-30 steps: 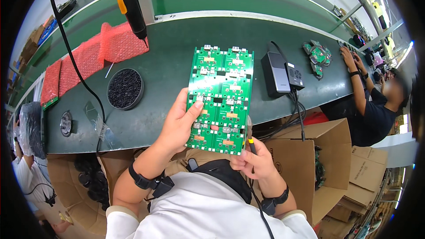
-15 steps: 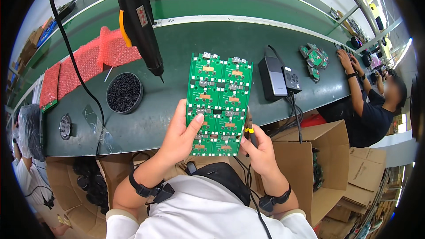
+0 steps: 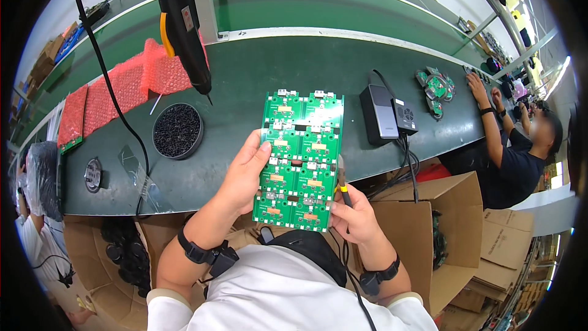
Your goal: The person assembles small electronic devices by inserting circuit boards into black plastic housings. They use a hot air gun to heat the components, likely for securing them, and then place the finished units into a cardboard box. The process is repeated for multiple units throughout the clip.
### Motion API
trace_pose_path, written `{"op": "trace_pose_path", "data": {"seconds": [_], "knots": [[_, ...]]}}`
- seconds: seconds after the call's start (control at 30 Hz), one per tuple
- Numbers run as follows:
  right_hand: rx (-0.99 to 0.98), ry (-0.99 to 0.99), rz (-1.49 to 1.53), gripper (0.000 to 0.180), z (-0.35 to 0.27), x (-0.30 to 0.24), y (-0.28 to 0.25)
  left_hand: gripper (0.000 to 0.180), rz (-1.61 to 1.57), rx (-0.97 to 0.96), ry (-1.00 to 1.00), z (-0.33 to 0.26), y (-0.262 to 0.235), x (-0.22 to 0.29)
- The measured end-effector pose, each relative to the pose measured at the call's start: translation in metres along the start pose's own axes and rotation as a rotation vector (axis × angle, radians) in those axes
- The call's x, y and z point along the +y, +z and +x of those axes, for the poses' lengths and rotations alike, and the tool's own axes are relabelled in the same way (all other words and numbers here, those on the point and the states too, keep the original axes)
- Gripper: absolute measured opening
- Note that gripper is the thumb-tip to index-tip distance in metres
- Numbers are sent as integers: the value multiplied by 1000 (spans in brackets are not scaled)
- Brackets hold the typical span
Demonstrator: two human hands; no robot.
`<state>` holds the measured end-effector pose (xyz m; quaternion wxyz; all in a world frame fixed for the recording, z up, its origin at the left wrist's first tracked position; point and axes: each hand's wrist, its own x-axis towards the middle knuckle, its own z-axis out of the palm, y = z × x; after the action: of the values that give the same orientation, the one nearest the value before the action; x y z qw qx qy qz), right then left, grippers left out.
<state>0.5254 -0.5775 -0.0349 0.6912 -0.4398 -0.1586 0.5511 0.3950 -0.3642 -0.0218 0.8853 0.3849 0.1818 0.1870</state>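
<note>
A green circuit board panel (image 3: 299,147), made up of several repeated boards, is held upright in front of my body. My left hand (image 3: 240,175) grips its left edge, thumb on the front and fingers hidden behind. At the lower right edge, my right hand (image 3: 356,219) closes around a pair of pliers (image 3: 344,194) with dark handles and yellow bands. The thumb of that hand also touches the panel's edge. The plier jaws point upward along the panel's right side; whether they touch it I cannot tell.
A black electric screwdriver (image 3: 187,37) hangs at upper left above a round dish of black screws (image 3: 177,130). Pink bubble wrap (image 3: 122,89) lies behind. Right of the panel stand a grey-black power box (image 3: 380,113) and green board pieces (image 3: 436,89). A co-worker (image 3: 520,129) sits at far right; cardboard boxes (image 3: 398,239) stand below the bench.
The panel has come lower and slightly left, and its face catches more glare. My left thumb has slid toward the panel's left edge. My right hand has shifted down with the pliers.
</note>
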Motion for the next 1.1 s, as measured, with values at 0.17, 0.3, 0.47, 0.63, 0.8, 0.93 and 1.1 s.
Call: {"op": "trace_pose_path", "data": {"seconds": [0.17, 0.3, 0.47, 0.63, 0.8, 0.93, 1.1], "knots": [[133, -170, -420, 40, 13, -18, 5, 28, 116, 23, 86, -8, 1, -2], [177, -215, -480, 36, 21, -26, 5, 27, 275, 15, 171, -17, 6, -3], [82, -103, -196, 32, 21, -24, 0, 28, 279, -4, 145, -15, -2, -4], [-88, -23, 176, 31, 24, -14, -2, 29, -5, -40, -24, -16, -6, -1], [-146, 18, 263, 31, 37, -10, -2, 36, -215, -68, -75, -23, -15, -2], [-145, 46, 160, 30, 47, -13, 5, 43, -185, -40, -31, -26, -20, 0], [14, -27, -156, 25, 54, -19, 29, 31, -23, 65, 62, -37, -18, 9]]}}
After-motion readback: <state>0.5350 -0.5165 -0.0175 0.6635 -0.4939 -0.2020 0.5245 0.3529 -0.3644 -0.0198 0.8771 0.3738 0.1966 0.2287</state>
